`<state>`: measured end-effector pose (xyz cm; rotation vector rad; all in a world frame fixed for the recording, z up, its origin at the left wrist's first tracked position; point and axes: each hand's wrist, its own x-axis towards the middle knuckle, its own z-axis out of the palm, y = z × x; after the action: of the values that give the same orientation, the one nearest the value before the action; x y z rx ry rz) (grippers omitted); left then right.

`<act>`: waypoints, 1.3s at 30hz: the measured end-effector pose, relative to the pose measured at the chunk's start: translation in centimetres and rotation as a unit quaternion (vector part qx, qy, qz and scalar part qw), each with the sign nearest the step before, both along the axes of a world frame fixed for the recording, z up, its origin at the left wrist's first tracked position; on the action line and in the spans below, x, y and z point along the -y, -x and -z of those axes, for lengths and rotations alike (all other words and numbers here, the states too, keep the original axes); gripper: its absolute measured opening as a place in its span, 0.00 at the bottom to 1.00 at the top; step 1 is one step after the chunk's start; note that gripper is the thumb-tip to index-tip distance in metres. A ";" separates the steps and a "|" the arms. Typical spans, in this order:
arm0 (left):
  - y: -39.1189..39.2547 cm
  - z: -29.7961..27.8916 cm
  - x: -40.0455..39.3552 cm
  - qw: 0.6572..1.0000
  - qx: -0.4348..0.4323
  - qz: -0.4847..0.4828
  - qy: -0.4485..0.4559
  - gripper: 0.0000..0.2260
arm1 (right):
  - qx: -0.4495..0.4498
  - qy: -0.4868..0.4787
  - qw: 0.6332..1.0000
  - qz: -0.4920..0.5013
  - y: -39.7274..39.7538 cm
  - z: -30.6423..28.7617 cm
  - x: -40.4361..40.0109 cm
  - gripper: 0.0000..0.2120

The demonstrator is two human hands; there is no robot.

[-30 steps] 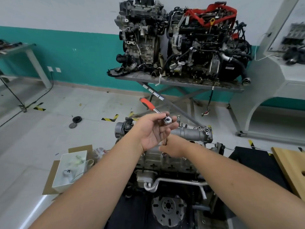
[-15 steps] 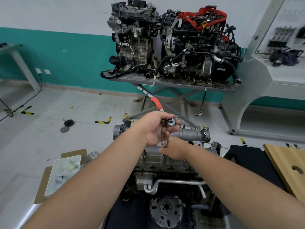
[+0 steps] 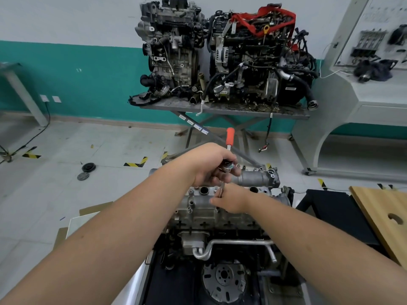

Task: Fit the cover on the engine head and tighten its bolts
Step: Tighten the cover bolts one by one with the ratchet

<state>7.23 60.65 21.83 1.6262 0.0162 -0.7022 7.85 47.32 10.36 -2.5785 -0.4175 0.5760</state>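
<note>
A bare aluminium engine (image 3: 211, 214) stands in front of me, its grey cover (image 3: 255, 179) lying on the head. My left hand (image 3: 209, 166) grips the head of a ratchet wrench (image 3: 228, 166); its orange handle (image 3: 230, 136) points up and away. A thin extension bar (image 3: 222, 189) runs down from the ratchet to the cover. My right hand (image 3: 231, 200) pinches the lower part of that bar just above the cover. The bolt under the bar is hidden by my fingers.
Two complete engines (image 3: 220, 51) sit on a grey scissor table (image 3: 224, 110) behind. A wooden board (image 3: 383, 216) lies at right, a cardboard box (image 3: 72, 223) at left. Two black discs (image 3: 88, 168) lie on the floor. A white console (image 3: 363, 89) stands at far right.
The orange handle has swung clockwise from pointing up-left to nearly straight up and away. Both hands keep their hold. The view has shifted right.
</note>
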 end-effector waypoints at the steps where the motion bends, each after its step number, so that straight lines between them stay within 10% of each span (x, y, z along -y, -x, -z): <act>1: -0.1 0.0 0.1 1.000 0.002 0.003 -0.004 0.06 | 0.000 -0.001 1.000 -0.004 0.0 0.0 0.0 0.20; 12: -0.9 -0.5 -1.0 0.985 0.094 0.020 -0.146 0.05 | 0.015 -0.004 1.000 -0.004 0.1 0.3 -0.5 0.24; 21: 0.0 -1.5 1.2 0.857 0.295 0.208 -0.366 0.17 | 0.005 -0.031 0.999 0.011 0.4 1.0 0.0 0.06; 29: -0.5 -1.4 2.4 0.850 0.304 0.187 -0.387 0.18 | 0.014 -0.026 0.997 0.069 0.8 1.9 -0.1 0.07; 35: -1.0 -0.4 2.9 0.702 0.474 0.209 -0.490 0.17 | 0.012 -0.020 0.998 0.066 0.6 1.4 -0.2 0.15; 39: -0.8 2.7 2.4 0.538 0.716 0.142 -0.421 0.17 | 0.018 0.004 0.999 0.033 0.8 0.1 -0.1 0.11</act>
<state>8.06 58.28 19.12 2.7278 -1.3201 0.8070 7.02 47.41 10.28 -2.6022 -0.3424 0.5106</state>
